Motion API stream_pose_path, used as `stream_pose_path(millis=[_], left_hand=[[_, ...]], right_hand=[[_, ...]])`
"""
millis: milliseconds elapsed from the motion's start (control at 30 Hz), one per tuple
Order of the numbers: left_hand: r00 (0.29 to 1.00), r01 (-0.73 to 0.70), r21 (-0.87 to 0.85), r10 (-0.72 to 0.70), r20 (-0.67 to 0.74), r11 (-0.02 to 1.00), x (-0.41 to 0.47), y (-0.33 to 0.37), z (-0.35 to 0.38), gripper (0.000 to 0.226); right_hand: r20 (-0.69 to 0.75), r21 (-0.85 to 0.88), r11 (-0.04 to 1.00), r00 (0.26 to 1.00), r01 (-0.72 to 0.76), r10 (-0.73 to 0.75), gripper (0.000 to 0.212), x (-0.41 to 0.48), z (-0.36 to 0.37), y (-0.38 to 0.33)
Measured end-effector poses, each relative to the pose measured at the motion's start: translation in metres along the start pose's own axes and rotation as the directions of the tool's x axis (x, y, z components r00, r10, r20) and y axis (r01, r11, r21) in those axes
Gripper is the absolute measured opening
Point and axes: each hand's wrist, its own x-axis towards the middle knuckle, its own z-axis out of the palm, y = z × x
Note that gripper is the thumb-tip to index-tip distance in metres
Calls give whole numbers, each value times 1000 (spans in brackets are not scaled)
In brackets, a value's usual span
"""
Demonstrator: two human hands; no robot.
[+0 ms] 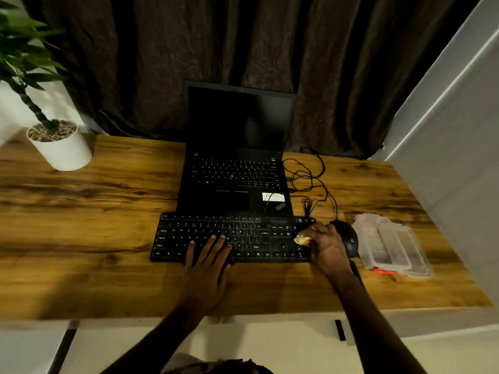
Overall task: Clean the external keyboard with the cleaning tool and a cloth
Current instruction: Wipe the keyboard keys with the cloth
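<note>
Nearest: front edge of desk (pixel 94 225), below both wrists. Left hand (pixel 209 255) flat on keyboard (pixel 243 238), fingers straight and spread over the middle keys, seemingly steadying it. Right hand (pixel 326 245) at the keyboard's right end, over the number pad, fingers curled round a bunched yellowish cloth (pixel 302 240) pressed to the keys. Keyboard under both hands, long axis left to right, parallel to the front edge. Remaining length all to the left of the cloth, so probably a leftward stroke, toward the left hand. Just right of the right hand: mouse (pixel 348 240), then a clear case (pixel 391 247), so little room that way. Left of the left hand: bare wood. Beyond the fingertips: open laptop (pixel 235 168), close against the keyboard's far edge; cables (pixel 310 179) beyond the right hand. Cleaning tool not made out.
</note>
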Motion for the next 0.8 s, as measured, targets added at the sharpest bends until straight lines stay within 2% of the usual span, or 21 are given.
stream_pose_path(millis=[133, 300, 367, 433, 500, 567, 700, 800], left_hand=[[1000, 7, -10, -7, -5, 1000, 0, -1, 0, 60], [1000, 1, 2, -1, -26, 1000, 0, 0, 1, 56], [999, -6, 6, 6, -31, 1000, 0, 0, 2, 55], [999, -9, 13, 10, -39, 1000, 0, -1, 3, 55], [998, -14, 14, 15, -53, 1000, -1, -2, 4, 53], [998, -17, 11, 18, -67, 1000, -1, -1, 3, 53], [997, -22, 11, 23, -79, 1000, -1, 0, 2, 54], [995, -30, 10, 31, -94, 999, -2, 1, 3, 52]], right_hand=[[12, 8, 1000, 1000, 14, -14, 51, -1, -3, 6], [-39, 113, 989, 995, -92, 97, 59, -12, -7, 21], [-36, 65, 997, 998, -49, 52, 58, -10, -5, 8], [-57, 28, 998, 997, 58, -56, 54, -8, -1, -7], [-60, 37, 988, 988, 148, -145, 45, -7, 2, -16], [-63, 70, 983, 984, 172, -168, 40, -8, 1, -14], [-114, 204, 977, 993, 57, -35, 43, -19, -4, 9], [-129, 192, 981, 991, -17, 42, 50, -26, -4, 22]])
